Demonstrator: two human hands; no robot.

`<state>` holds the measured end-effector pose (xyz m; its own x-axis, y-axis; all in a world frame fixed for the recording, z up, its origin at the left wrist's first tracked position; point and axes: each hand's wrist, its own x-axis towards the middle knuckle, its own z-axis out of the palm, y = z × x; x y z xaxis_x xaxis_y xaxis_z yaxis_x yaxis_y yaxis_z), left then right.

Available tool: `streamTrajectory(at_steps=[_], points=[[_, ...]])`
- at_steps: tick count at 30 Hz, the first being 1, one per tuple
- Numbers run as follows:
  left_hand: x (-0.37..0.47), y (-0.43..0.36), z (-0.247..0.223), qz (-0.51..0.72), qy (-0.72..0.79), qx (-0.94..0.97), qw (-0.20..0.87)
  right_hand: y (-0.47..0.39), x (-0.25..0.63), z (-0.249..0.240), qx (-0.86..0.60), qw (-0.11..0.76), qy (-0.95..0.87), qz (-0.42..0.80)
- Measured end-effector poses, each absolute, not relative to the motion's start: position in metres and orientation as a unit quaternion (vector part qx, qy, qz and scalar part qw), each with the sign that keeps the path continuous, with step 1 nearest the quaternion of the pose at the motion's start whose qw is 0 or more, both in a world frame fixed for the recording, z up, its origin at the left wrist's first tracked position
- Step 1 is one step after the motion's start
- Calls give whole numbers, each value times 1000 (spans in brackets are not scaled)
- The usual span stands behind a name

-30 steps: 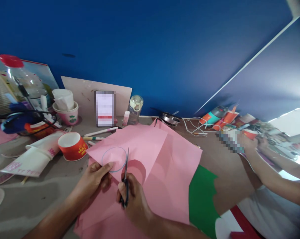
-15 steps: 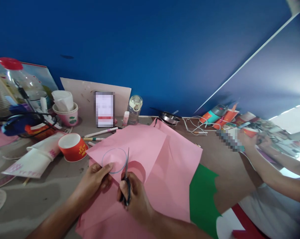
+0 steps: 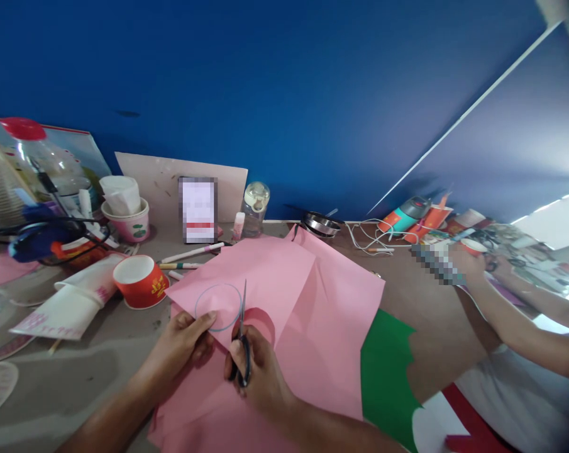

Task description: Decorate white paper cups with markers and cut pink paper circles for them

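Note:
My left hand pinches the lower left edge of a pink paper sheet, its thumb on top, beside a drawn blue-grey circle outline. In my right hand is a pair of scissors with dark handles, fingers wrapped round the loops. The blades point away from me and lie along the right side of the drawn circle. A rounded cut-out gap shows just right of the blades, with more pink paper under it. Further pink sheets lie below and to the right.
Left stand a red paper cup, white cups and a red-capped bottle. Behind are a phone, a clear bottle, a glue stick and markers. Green paper lies right, near another person's arms.
The view has shifted slightly. Both hands keep their hold on the paper and scissors; the scissors have barely moved against the drawn circle.

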<state>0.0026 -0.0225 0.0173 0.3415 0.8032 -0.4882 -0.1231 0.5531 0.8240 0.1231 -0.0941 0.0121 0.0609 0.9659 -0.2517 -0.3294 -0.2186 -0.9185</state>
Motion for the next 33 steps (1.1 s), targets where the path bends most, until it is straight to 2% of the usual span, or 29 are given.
streamTrajectory(at_steps=[24, 33], points=[[1, -21, 14, 325, 485, 354, 731, -94, 121, 15, -496, 550, -340, 580], [-7, -18, 8, 325, 510, 354, 713, -94, 123, 14, -506, 531, -345, 585]])
